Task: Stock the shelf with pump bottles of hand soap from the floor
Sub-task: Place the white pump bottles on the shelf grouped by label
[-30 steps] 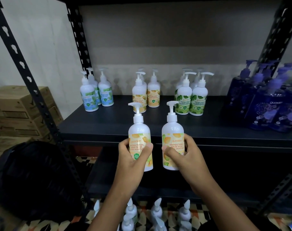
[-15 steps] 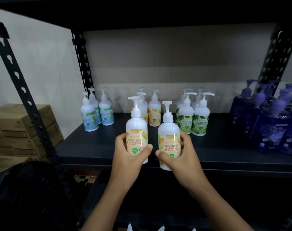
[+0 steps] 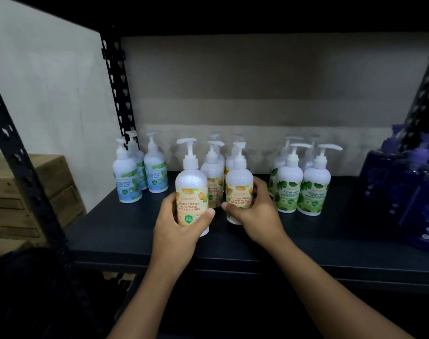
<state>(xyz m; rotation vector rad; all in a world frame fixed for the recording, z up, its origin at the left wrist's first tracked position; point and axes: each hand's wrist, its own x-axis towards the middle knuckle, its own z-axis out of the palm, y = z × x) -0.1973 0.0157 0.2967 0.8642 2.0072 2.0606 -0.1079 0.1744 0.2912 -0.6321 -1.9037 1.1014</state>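
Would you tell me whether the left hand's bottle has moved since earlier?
Yes: the bottle went from before the shelf edge inward, toward the back orange bottles.

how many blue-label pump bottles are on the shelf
3 blue-label pump bottles at the left end of the shelf: front one; second one just behind it, by the rack post; third one to their right. More could hide behind.

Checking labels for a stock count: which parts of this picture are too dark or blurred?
Head view: the orange bottles in the left hand and right hand read clearly; the rear bottles are soft; the purple bottles are dim, labels unreadable.
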